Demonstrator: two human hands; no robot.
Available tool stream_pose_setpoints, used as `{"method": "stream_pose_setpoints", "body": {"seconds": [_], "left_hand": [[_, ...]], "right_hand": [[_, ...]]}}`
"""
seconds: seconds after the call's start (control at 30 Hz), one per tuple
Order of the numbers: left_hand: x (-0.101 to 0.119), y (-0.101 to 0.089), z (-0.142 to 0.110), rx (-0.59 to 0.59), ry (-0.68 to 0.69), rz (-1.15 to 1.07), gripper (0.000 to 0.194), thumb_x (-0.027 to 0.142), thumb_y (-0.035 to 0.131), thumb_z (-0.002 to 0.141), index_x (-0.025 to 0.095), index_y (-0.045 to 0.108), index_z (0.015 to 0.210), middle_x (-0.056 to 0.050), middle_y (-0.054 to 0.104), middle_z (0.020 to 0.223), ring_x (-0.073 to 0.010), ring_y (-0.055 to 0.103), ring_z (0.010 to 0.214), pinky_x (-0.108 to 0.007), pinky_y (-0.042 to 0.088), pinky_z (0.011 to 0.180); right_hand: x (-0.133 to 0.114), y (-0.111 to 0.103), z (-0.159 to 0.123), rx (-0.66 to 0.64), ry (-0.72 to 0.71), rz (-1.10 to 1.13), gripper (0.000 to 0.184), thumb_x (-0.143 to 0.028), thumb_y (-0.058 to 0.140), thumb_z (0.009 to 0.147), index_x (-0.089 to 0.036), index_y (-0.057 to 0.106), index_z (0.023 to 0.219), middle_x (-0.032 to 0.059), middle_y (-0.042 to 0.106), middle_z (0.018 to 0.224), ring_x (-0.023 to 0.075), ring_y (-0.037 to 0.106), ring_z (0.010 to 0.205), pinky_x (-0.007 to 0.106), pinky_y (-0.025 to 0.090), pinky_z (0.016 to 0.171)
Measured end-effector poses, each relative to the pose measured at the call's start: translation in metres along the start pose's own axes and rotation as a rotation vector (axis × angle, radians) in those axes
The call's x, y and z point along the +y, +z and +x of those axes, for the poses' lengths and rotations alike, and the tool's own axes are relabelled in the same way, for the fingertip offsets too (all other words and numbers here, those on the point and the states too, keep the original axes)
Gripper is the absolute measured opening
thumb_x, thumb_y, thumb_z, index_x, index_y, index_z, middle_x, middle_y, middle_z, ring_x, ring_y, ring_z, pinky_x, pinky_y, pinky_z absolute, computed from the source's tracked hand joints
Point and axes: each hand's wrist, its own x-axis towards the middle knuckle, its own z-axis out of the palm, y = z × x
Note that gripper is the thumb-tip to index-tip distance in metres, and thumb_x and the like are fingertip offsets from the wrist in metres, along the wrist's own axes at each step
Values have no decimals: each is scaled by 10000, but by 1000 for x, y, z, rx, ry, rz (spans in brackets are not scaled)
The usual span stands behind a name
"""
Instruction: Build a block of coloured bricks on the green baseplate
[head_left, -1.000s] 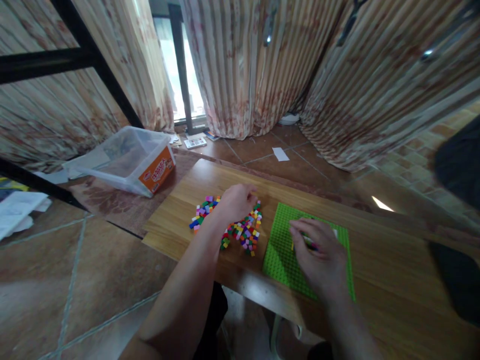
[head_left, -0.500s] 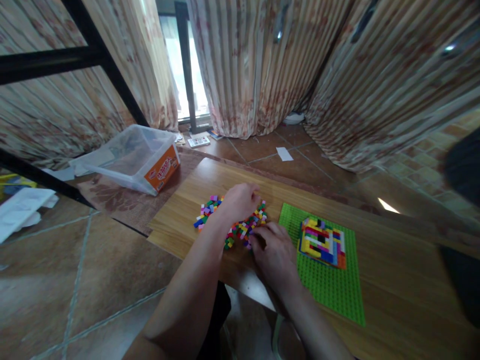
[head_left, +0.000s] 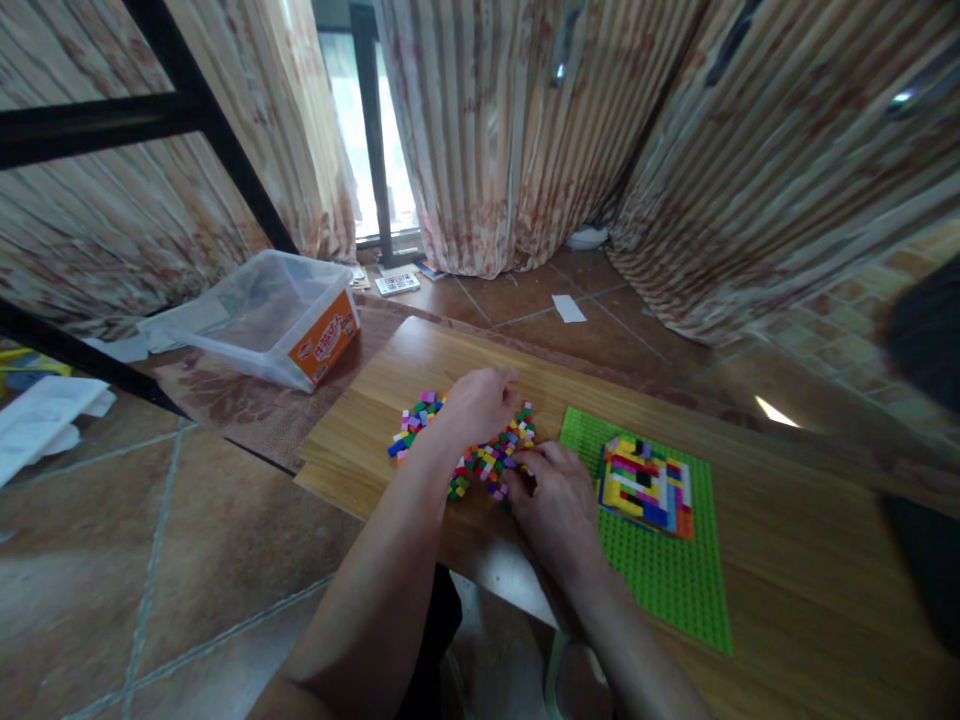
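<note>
Small multicoloured toy bricks [head_left: 420, 415] lie in a loose pile on the wooden table. Over the far side of the pile is my left hand [head_left: 484, 402], its fingers curled down; whatever they hold is hidden. My right hand [head_left: 555, 500] rests at the pile's right edge, thumb and fingers pinched together around what looks like a small purple toy brick [head_left: 511, 462]. To its right is a green baseplate [head_left: 667, 580], which bears a low, many-coloured brick build [head_left: 646, 485] with a stepped top.
The wooden table [head_left: 787, 540] runs off to the right, with a dark object [head_left: 919, 560] at its far right. A clear plastic box [head_left: 255, 345] with an orange label stands on a mat at left. White trays [head_left: 49, 425] lie on the floor. Curtains [head_left: 540, 130] hang behind.
My right hand has shifted slightly up and right, with the purple bit at its fingertips. The left hand has hardly moved.
</note>
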Motion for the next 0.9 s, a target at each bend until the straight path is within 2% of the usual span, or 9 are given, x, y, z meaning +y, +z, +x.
{"method": "stream_pose_setpoints", "body": {"seconds": [0.17,0.33,0.43,0.57,0.7,0.9], "left_hand": [[-4,2,1,7,7,-26,339,188,488,882,153,681,1159,-104,745,1005,-205,686,925,-287,516,816],[-2,1,2,1,23,-34,290,171,493,874,148,698,1078,-99,745,973,-188,681,872,-270,502,784],[1,-2,0,-27,11,-27,271,171,481,876,148,700,1034,-89,739,893,-179,664,780,-268,492,744],[5,-3,0,-37,15,-14,269,158,484,868,140,698,1029,-94,726,845,-188,648,737,-284,481,735],[7,-2,0,-55,21,12,269,164,481,876,146,697,1035,-91,726,850,-187,650,746,-276,466,717],[9,1,2,-92,49,43,248,220,497,897,164,698,1030,-74,735,851,-173,655,757,-251,437,671]], "right_hand": [[0,-4,2,39,24,71,143,-224,555,890,-211,690,846,71,670,873,230,588,882,363,443,814],[6,-26,4,146,144,325,153,-281,550,890,-202,680,875,49,709,850,190,654,784,320,498,749],[15,-40,4,211,247,449,168,-342,583,876,-212,688,884,40,726,856,184,674,775,324,520,752],[39,-55,1,363,319,515,195,-379,636,837,-212,710,906,49,731,885,192,680,798,341,532,756],[70,-69,-4,449,397,452,237,-378,615,835,-196,732,930,71,726,919,201,678,806,352,540,748],[99,-82,-9,373,461,192,318,-366,534,833,-166,753,947,101,737,930,220,670,813,364,521,765]]}}
